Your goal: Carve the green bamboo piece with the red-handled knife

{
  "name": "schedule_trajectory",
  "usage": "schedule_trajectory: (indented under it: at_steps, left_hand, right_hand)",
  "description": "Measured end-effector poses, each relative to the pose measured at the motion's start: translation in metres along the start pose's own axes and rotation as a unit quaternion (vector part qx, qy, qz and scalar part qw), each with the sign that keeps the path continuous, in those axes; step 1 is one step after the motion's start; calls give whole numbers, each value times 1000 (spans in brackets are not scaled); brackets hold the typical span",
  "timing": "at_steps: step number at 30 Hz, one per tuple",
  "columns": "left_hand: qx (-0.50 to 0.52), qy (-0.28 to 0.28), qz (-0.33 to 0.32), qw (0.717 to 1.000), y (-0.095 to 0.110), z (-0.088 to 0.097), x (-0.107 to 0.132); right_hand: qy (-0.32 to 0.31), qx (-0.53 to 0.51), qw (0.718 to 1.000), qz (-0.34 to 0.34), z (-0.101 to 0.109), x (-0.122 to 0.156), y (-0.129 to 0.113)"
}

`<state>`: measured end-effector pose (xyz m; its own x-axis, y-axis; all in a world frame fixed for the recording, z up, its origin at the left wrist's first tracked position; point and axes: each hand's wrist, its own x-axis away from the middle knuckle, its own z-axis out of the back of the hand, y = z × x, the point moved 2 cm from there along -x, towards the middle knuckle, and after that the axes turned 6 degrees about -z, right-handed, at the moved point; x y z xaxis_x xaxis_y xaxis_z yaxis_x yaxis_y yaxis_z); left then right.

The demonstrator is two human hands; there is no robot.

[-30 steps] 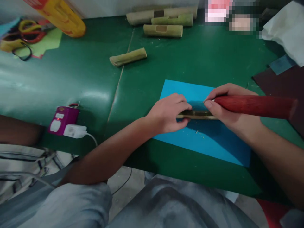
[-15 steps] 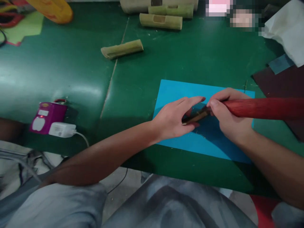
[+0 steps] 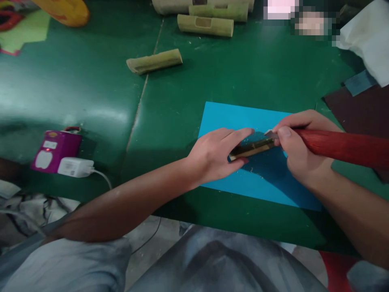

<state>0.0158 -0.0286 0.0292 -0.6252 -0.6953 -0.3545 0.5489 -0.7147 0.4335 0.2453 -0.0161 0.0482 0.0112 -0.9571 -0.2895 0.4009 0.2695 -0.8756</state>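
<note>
My left hand (image 3: pixel 211 156) holds the near end of a small split bamboo piece (image 3: pixel 254 149) between thumb and fingers, over a blue sheet (image 3: pixel 226 115). In my right hand (image 3: pixel 308 152) is a carving knife (image 3: pixel 343 145) with a thick red handle pointing off to the right. Its short metal blade shows just past my fingertips, at the far end of the bamboo; whether the edge touches it I cannot tell. Fine shavings are scattered on the sheet near my hands.
On the green table (image 3: pixel 100 97) lie a cut bamboo tube (image 3: pixel 154 61) and notched tubes (image 3: pixel 205 25) at the back. A purple power box (image 3: pixel 57 150) with a white charger (image 3: pixel 75 167) is at left. Dark sheets (image 3: pixel 361 115) and white cloth (image 3: pixel 366 38) lie right.
My right hand has moved right and slightly down with the knife, uncovering more of the bamboo piece and the blade. My left hand has shifted slightly left.
</note>
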Motion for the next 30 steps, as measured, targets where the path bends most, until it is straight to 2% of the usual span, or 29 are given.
schedule_trajectory:
  at_steps: [3, 6, 9, 12, 15, 23, 30]
  left_hand:
    - [3, 15, 4, 1000, 1, 1, 0]
    - [-3, 4, 2, 1000, -2, -1, -1]
    - [4, 4, -22, 1000, -6, -4, -2]
    - [7, 13, -54, 998, -9, -6, -2]
    - [0, 17, -75, 997, -12, -6, -2]
    - [9, 27, -86, 996, -18, -6, -1]
    - [30, 33, -82, 996, -23, -8, 0]
  right_hand:
    - [-3, 25, 1000, -3, 2, 1, -4]
    - [-30, 23, 999, -23, 0, 0, -5]
    - [-78, -13, 996, -47, -4, -6, -4]
    - [-148, -27, 984, -99, -7, -15, -4]
    - [-179, -47, 974, -133, -6, -23, -3]
    - [-225, -52, 966, -118, 2, -28, -3]
    - [-219, -63, 962, -147, 1, -28, -4]
